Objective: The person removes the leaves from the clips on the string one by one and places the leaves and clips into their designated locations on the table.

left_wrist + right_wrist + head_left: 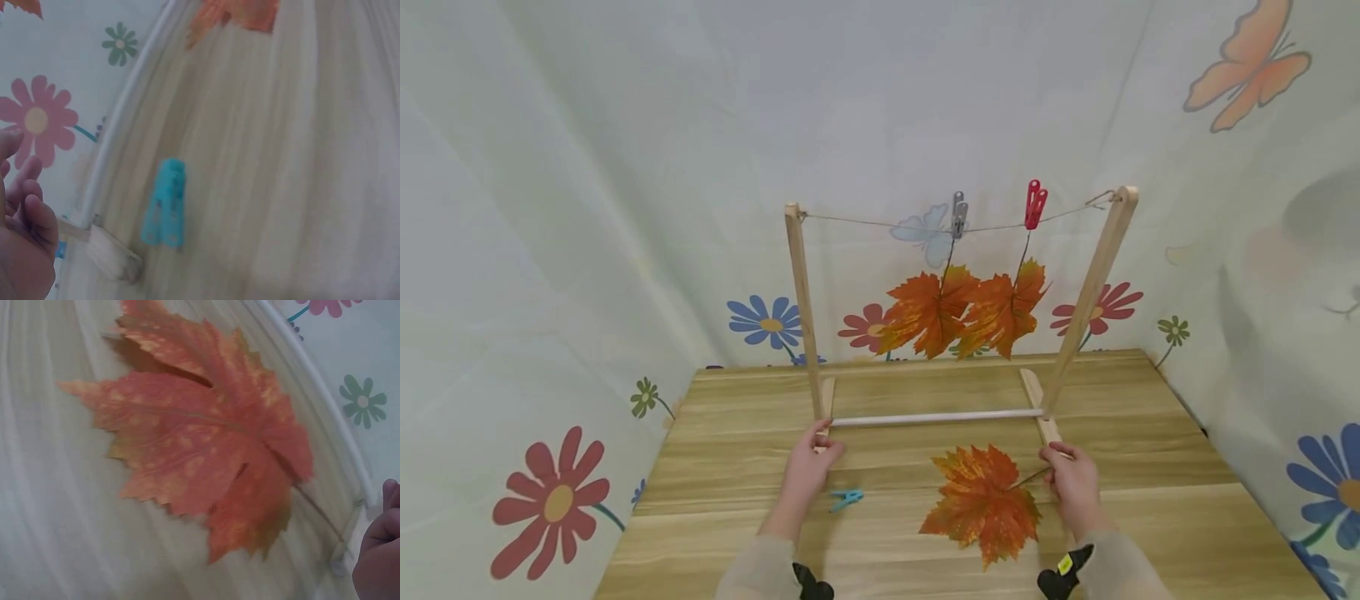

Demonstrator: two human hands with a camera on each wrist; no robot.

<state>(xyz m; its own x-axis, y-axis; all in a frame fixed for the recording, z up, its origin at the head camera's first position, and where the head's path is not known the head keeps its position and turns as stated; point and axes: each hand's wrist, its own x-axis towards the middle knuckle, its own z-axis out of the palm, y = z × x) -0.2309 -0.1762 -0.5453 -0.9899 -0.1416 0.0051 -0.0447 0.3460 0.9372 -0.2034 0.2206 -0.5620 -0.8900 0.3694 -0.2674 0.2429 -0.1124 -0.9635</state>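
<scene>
A wooden drying rack [1096, 292] stands on the table, its two posts joined low down by a white rod [936, 417]. My left hand [805, 471] holds its left foot beside the post, thumb toward the inside. At the right foot, my right hand [1071, 483] grips with curled fingers. An orange maple leaf [985, 507] lies between the hands, its stem pointing at my right fingers. Near my left hand rests a turquoise clothespin [165, 203]. From the rack's string [857, 222] hang two more leaves, under a grey clothespin [958, 215] and a red clothespin [1035, 205].
The wood-grain table [722, 500] ends at the back against a pale curtain [625, 125] printed with flowers and butterflies. The string spans the posts' tops, and the hanging leaves [928, 312] dangle above the table's back part.
</scene>
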